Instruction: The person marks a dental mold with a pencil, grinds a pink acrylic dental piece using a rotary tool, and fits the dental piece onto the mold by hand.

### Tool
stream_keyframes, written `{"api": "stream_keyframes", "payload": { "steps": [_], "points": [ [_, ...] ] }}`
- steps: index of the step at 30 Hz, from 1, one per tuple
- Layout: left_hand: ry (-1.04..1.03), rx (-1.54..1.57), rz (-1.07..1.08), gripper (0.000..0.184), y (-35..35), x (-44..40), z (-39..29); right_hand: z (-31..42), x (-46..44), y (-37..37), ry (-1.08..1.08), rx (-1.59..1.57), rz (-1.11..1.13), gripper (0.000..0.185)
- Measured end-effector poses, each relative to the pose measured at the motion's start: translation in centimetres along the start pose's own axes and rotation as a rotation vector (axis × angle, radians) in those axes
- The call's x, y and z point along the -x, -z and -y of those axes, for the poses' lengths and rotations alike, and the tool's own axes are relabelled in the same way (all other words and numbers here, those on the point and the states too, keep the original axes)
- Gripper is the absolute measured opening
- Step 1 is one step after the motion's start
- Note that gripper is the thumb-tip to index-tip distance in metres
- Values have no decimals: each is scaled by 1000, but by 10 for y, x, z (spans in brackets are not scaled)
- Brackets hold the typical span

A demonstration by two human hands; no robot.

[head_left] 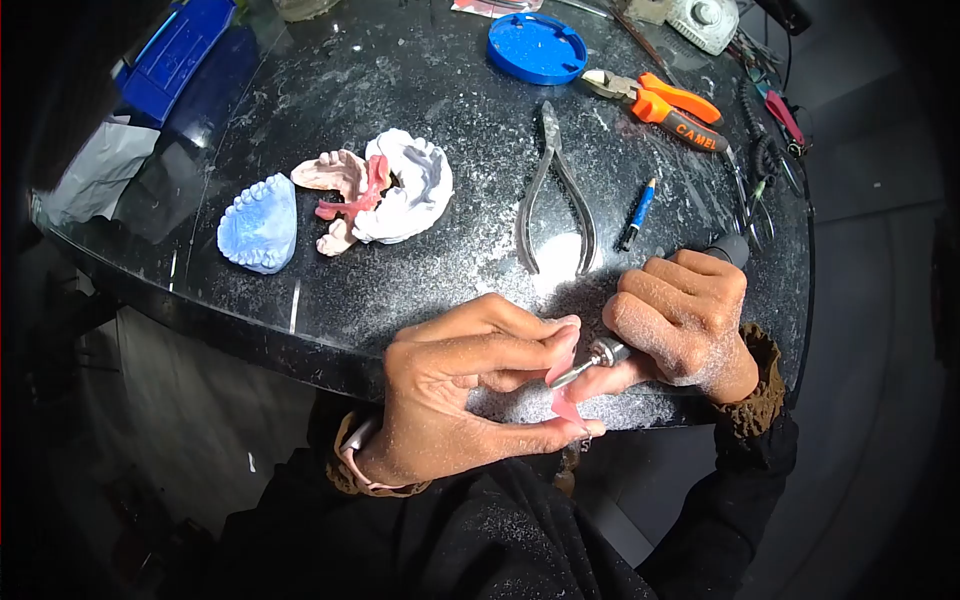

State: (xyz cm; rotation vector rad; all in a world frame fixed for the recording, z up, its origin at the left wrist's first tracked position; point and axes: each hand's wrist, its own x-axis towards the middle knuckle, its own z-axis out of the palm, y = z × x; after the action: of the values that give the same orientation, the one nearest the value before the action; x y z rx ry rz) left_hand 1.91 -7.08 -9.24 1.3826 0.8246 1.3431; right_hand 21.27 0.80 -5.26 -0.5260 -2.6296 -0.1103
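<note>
A: Your left hand (450,385), quick?
B: Bottom centre of the frame. You've got the pink piece (566,406) pinched between thumb and fingers, partly hidden by them.
A: And your right hand (682,322)?
B: Lower right. Your fingers are wrapped round the drill (612,351), metal tip angled down-left at the pink piece. Can't tell if the tip touches it.
A: Dust?
B: White specks on both your hands, plus the dark table (460,85).
A: Things near you?
B: Above your hands, centre: metal pliers (551,150), handles spread toward you. Blue pencil (642,210) just right of those. Upper right: orange-handled pliers (655,108), beside the round blue lid (537,50) at top centre.
A: Left side?
B: Blue teeth model (258,228) lying left of centre; right of it, a white model (410,190) touching a red piece (372,190).
</note>
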Motion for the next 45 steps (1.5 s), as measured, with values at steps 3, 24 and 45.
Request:
{"api": "stream_keyframes", "payload": {
  "steps": [3, 24, 45],
  "points": [
    [14, -12, -8, 51, -2, 0, -2, 3, -4, 5, -14, 27, 5, 49],
    [12, -11, -77, 45, -6, 2, 0, 5, -1, 8, 40, 109, -3, 46],
    [2, 128, -20, 51, -3, 0, -1, 6, -3, 7, -77, -29, -35, 50]
  ]
}}
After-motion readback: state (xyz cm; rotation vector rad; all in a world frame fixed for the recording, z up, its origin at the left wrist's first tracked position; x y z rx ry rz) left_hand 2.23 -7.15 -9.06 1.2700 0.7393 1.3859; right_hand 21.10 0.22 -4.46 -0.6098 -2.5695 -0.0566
